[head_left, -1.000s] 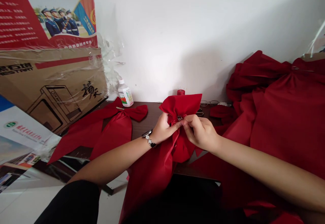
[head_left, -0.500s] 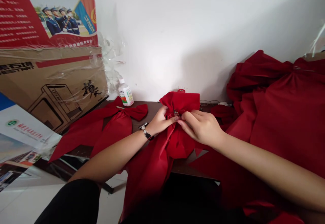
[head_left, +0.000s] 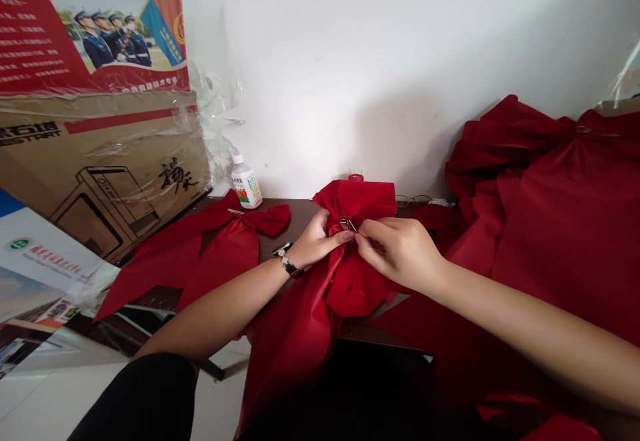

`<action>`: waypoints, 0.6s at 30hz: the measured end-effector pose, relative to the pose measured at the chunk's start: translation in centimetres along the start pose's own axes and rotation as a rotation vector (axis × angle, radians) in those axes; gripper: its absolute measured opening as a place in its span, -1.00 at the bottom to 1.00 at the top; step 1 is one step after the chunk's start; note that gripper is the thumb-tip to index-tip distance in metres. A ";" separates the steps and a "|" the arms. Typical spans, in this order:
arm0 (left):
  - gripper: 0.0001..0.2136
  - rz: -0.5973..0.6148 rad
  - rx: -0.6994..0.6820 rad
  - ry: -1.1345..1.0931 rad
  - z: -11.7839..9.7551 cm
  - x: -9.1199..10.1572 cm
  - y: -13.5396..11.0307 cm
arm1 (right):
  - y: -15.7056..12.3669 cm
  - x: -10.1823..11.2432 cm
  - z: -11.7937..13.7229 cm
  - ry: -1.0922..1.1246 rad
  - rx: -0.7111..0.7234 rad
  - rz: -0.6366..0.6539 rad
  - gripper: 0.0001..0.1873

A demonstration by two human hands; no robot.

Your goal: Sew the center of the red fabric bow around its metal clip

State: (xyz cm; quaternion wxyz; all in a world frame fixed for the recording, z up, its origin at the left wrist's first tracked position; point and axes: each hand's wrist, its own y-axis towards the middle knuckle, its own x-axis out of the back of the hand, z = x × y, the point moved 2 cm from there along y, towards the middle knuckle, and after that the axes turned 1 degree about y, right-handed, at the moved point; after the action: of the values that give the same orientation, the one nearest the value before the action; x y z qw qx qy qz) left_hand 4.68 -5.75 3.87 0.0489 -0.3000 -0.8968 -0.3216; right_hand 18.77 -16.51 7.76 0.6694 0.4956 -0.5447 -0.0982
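Your left hand is closed around the gathered middle of a red cloth bow, fingers curled in, keeping the fabric bunched. Your right hand is nearly shut, thumb and forefinger pinched in at a small metal clip on the front of the gather. Can't tell if they have the metal itself or only the cloth right beside it.

The bow sits at centre frame, over the near edge of a dark brown surface, with its long red tail hanging down past the edge toward the lower middle. Step in hand looks like fixing or adjusting the clip on the gather. Work at the clip calls for your left hand keeping the bunch tight while your right fingers stay on the metal.

Around you: a second red bow lies flat left of your hands, with a small metal piece on top. Behind sit a plastic bottle, a small red cylinder stuck with pins and a pair of glasses by the wall. A heap of red bows fills the right side. A cardboard box wrapped in clear plastic and a red poster stand upper left. Wristwatch on your left wrist.
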 end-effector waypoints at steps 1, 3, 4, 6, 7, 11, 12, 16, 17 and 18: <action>-0.45 0.000 0.002 0.003 0.0 0.0 0.0 | 0.0 -0.1 0.0 -0.005 -0.004 0.007 -0.73; -0.44 -0.003 0.004 0.011 0.1 0.0 -0.1 | 0.0 -0.1 -0.1 -0.012 -0.007 0.015 -0.73; -0.44 -0.009 0.004 0.016 0.1 0.0 -0.1 | 0.0 -0.2 -0.1 -0.016 -0.006 0.016 -0.73; -0.43 -0.023 0.009 0.024 0.2 0.0 -0.1 | 0.0 -0.2 -0.1 -0.024 -0.002 0.017 -0.73; -0.43 -0.028 0.013 0.025 0.2 0.0 -0.2 | 0.0 -0.2 -0.1 -0.029 0.000 0.018 -0.73; -0.46 -0.020 0.026 0.016 0.1 0.0 -0.1 | -0.1 -0.3 -0.2 -0.058 0.015 0.022 -0.72; -0.46 -0.019 0.026 0.016 0.0 0.0 -0.1 | -0.1 -0.3 -0.1 -0.069 0.021 0.020 -0.72; -0.46 -0.003 0.015 0.022 -0.1 -0.3 -0.1 | -0.3 -0.5 0.0 -0.121 0.020 0.005 -0.71; -0.46 0.002 0.002 0.027 -0.1 -0.5 -0.1 | -0.4 -0.6 0.0 -0.135 0.017 -0.002 -0.71; -0.46 0.002 -0.014 0.034 -0.1 -0.6 -0.2 | -0.4 -0.7 0.1 -0.150 0.015 -0.009 -0.71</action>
State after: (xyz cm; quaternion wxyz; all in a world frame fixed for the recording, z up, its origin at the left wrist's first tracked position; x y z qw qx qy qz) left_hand 5.06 -6.24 3.67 0.0625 -0.2957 -0.8933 -0.3328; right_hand 18.64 -16.30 6.99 0.6225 0.4943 -0.5918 -0.1339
